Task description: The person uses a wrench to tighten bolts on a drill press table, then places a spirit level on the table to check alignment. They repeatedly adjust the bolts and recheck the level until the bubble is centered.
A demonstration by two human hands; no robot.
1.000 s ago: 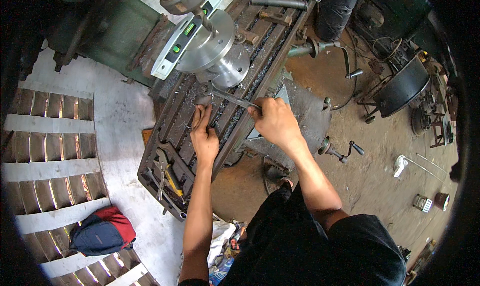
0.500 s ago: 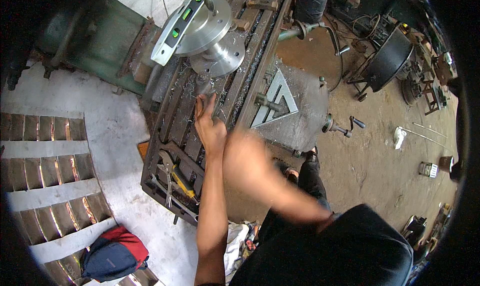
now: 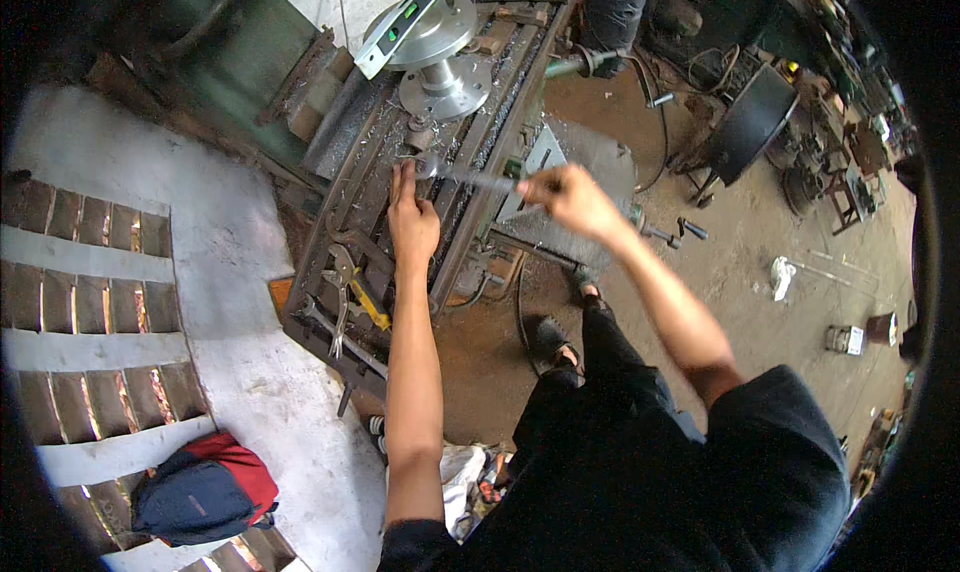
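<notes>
My right hand (image 3: 572,202) is closed round one end of a long metal wrench (image 3: 480,180), which is smeared by motion. The wrench's far end lies by a bolt-like fixing (image 3: 418,132) on the slotted machine table (image 3: 357,197). My left hand (image 3: 413,230) rests on that table with fingers stretched forward, the fingertips beside the wrench's head. Whether they touch it is hard to make out. Beyond stands a shiny flanged metal part (image 3: 445,90) with round discs. A spirit level (image 3: 400,34) with green vials leans across its upper disc.
Locking pliers (image 3: 343,282) and a yellow-handled tool (image 3: 370,307) lie at the table's near left. A triangular metal square (image 3: 540,162) sits on a plate to the right. Crank handles (image 3: 692,230) stick out there. Metal shavings litter the table.
My right hand, a blur near my left wrist before, is now farther right and forward with the wrench visible in it. My left hand stays near the fixing. The view has shifted.
</notes>
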